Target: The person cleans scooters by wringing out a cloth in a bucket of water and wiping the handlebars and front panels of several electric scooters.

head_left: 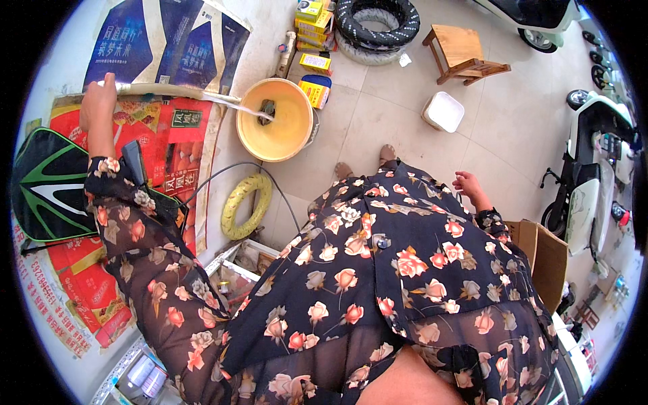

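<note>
My left hand (100, 104) reaches out to the wall at the far left. Its fingers are closed round the near end of a long pale tap pipe (162, 89); the exact grip is partly hidden. A stream of water (233, 102) runs from the pipe's other end into a yellow bucket (248, 138) on the floor. Inside the bucket, where the water falls, lies a dark object (267, 110) whose kind I cannot make out. Down by my right side hangs my right hand (467, 185), loosely bent, fingers apart and holding nothing.
Beside the bucket are stacked yellow boxes (314, 27) and black tires (378, 30). A yellow wrapped tire (246, 206) leans by the wall. Ahead stand a wooden chair (459, 50) and a white tub (443, 112). Scooters (587, 182) line the right; a cardboard box (543, 260) sits behind my right arm.
</note>
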